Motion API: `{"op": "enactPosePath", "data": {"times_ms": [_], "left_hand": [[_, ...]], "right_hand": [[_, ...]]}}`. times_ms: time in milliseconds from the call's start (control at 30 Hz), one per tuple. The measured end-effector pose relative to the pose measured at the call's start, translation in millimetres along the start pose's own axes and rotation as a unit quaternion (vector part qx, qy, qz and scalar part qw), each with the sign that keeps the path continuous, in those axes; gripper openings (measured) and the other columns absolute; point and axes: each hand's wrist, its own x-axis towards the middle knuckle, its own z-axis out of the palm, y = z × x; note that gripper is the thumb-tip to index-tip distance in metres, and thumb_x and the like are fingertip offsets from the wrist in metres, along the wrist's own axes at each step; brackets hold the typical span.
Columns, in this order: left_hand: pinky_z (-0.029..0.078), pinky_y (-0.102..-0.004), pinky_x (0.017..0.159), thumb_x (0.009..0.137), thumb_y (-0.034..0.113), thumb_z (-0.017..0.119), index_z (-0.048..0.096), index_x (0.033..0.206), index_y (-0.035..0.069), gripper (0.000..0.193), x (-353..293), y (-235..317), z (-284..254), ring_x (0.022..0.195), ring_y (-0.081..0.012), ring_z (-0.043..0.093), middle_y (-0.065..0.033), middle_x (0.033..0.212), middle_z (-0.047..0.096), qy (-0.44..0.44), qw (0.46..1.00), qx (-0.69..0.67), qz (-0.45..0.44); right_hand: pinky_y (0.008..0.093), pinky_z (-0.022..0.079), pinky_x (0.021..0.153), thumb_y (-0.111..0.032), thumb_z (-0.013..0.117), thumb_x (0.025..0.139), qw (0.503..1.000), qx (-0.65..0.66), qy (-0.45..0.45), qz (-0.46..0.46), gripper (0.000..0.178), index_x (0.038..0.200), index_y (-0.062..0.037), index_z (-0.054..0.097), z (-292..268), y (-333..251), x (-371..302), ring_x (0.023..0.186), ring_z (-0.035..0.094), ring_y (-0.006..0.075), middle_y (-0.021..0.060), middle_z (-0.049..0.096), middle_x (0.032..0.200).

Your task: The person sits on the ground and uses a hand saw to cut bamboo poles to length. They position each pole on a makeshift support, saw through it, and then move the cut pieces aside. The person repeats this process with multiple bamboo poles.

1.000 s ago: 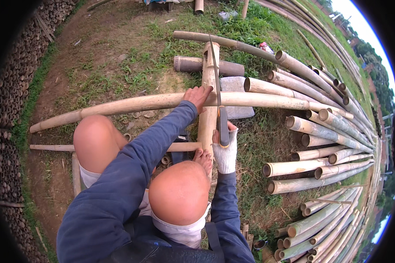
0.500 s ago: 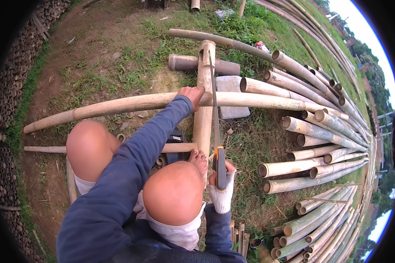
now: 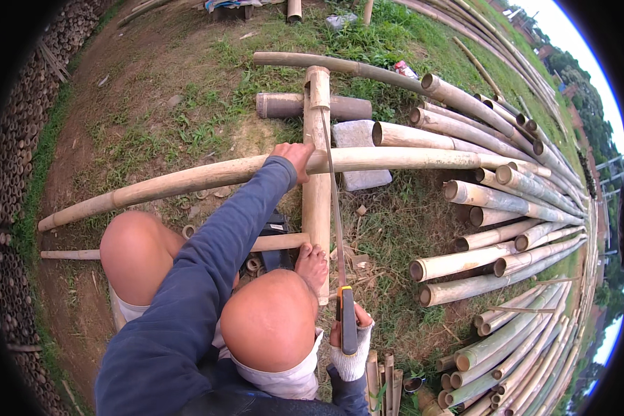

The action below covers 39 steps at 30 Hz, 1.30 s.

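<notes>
My left hand (image 3: 295, 159) is wrapped over a long pale bamboo pole (image 3: 395, 159), pressing it where it lies across a thicker bamboo piece (image 3: 316, 218). In my right hand (image 3: 352, 352), which wears a white fingerless glove, is the black and orange handle of a handsaw (image 3: 335, 208). Its long blade points away from me and crosses the pole just right of my left hand; how deep the blade sits in it I cannot tell. My bare foot (image 3: 313, 269) rests on the near part of the thick piece.
A dark bamboo log (image 3: 350, 107) and a pale stone block (image 3: 362, 173) lie by the thick piece. Many bamboo poles (image 3: 468, 265) are stacked to the right, cut ends toward me. Another curved pole (image 3: 340, 67) crosses at the far side. Cut bamboo ends (image 3: 7, 159) line the far left.
My right hand has drawn the saw back toward me, its tip coming nearer along the thick bamboo. My left hand keeps its place on the pole. The whole view has shifted slightly.
</notes>
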Motion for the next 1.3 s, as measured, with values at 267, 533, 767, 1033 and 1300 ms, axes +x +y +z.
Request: {"op": "enactPosePath", "data": {"times_ms": [267, 533, 767, 1033, 1300], "left_hand": [[0.056, -0.055, 0.098, 0.069, 0.037, 0.094, 0.063, 0.129, 0.013, 0.071, -10, 6, -7, 0.114, -0.0387, 0.072, -0.0129, 0.121, 0.076, 0.026, 0.998, -0.039, -0.031], [0.058, -0.0508, 0.094, 0.067, 0.034, 0.095, 0.066, 0.128, 0.013, 0.071, -17, 12, -12, 0.11, -0.0382, 0.072, -0.0122, 0.12, 0.075, 0.072, 0.995, -0.064, -0.016], [0.059, -0.0503, 0.092, 0.072, 0.036, 0.092, 0.065, 0.127, 0.011, 0.066, -14, 10, -10, 0.107, -0.0383, 0.073, -0.0159, 0.118, 0.076, 0.023, 0.999, -0.044, -0.001], [0.059, -0.0501, 0.09, 0.066, 0.042, 0.092, 0.068, 0.121, 0.008, 0.069, -2, -3, -11, 0.101, -0.0396, 0.075, -0.0193, 0.106, 0.078, -0.031, 0.999, -0.034, 0.025], [0.058, -0.0495, 0.097, 0.068, 0.041, 0.091, 0.069, 0.128, 0.011, 0.071, -10, 6, -15, 0.108, -0.0395, 0.075, -0.0197, 0.112, 0.078, -0.026, 0.998, -0.047, -0.017]], "right_hand": [[0.0382, 0.051, 0.103, -0.004, 0.072, 0.097, 0.983, 0.14, -0.008, 0.117, 0.052, 0.145, -0.0014, 0.052, 62, 78, 114, 0.116, 0.064, 0.0254, 0.0161, 0.063, 0.134], [0.0406, 0.048, 0.109, -0.002, 0.072, 0.097, 0.996, 0.055, -0.049, 0.04, 0.055, 0.146, -0.0013, 0.048, 40, 57, 120, 0.125, 0.06, 0.0266, 0.0182, 0.059, 0.14], [0.0383, 0.052, 0.097, -0.003, 0.076, 0.093, 0.994, 0.021, -0.049, 0.1, 0.061, 0.148, -0.0039, 0.05, 53, 84, 94, 0.112, 0.063, 0.0237, 0.0172, 0.063, 0.127], [0.0399, 0.052, 0.085, -0.025, 0.067, 0.103, 0.994, 0.014, -0.054, 0.091, 0.05, 0.141, -0.0013, 0.047, -33, 1, -23, 0.095, 0.064, 0.0209, 0.0136, 0.062, 0.114], [0.0364, 0.052, 0.1, -0.003, 0.071, 0.096, 0.996, 0.082, -0.027, -0.006, 0.049, 0.142, -0.0014, 0.054, 98, 89, 153, 0.111, 0.065, 0.0253, 0.0157, 0.065, 0.131]]}}
